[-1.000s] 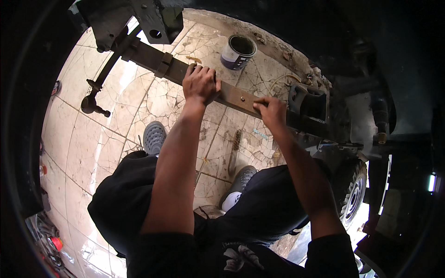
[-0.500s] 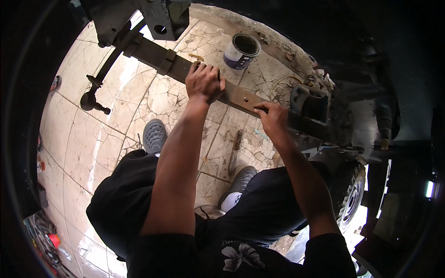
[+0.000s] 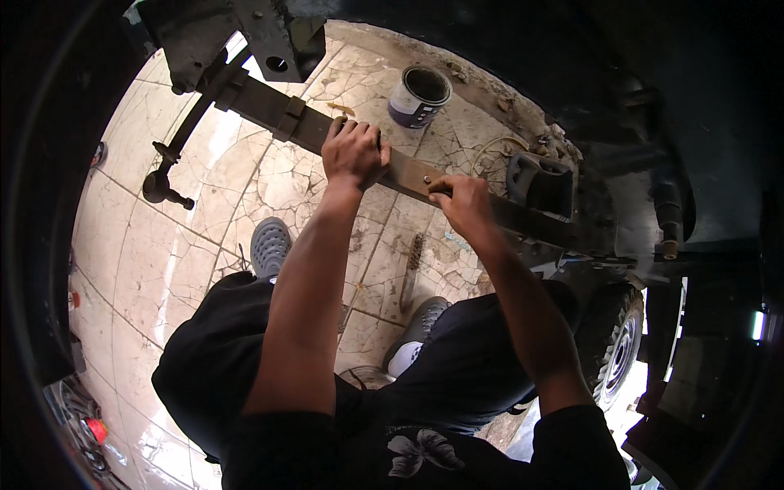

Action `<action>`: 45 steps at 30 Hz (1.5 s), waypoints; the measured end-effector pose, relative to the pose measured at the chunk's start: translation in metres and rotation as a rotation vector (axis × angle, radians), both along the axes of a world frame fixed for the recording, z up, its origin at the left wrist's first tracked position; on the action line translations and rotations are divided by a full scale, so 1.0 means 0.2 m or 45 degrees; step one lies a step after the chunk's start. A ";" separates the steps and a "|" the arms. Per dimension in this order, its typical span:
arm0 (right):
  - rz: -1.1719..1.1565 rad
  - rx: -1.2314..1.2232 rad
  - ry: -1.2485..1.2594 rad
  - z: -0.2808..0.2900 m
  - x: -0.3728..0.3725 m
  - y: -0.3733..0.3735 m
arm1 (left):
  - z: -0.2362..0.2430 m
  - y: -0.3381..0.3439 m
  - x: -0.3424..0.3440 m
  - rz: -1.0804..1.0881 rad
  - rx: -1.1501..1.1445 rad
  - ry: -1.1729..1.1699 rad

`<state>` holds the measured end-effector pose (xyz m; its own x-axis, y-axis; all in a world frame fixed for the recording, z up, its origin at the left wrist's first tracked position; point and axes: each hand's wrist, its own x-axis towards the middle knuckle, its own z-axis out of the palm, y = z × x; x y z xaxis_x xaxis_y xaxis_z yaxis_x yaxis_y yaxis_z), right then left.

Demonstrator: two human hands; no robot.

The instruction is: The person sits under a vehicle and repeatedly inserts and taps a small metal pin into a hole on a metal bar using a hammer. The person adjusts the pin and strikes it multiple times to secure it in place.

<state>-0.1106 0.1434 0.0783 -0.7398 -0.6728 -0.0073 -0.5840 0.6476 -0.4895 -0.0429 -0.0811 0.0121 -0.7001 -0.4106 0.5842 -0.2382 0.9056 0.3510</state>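
our left hand (image 3: 357, 157) grasps long flat brown metal bar (image 3: 408, 172); right hand (image 3: 465, 201) curled against it, hold unclear. likely heavy, stiff; we'd grip edges.

A long, flat, dark-brown metal bar (image 3: 406, 170) stretches on a diagonal across the view, slanting from upper left down to the right, straight and raised above the ground. A squared dark metal band (image 3: 289, 119) clasps its left portion. A small, round, pale metal stud (image 3: 426, 180) sits on a dull, rust-brown stretch near the middle; the right end fades into shadow.
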 end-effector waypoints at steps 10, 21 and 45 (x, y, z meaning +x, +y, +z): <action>-0.041 -0.018 -0.130 -0.03 -0.06 0.01 | 0.02 0.00 0.00 0.020 0.009 -0.084; 0.197 -0.212 0.405 -0.19 -0.15 0.04 | 0.04 0.01 0.00 0.037 0.058 -0.128; -0.037 -0.239 -0.246 -0.05 -0.09 -0.02 | 0.08 0.05 -0.02 0.193 -0.064 -0.392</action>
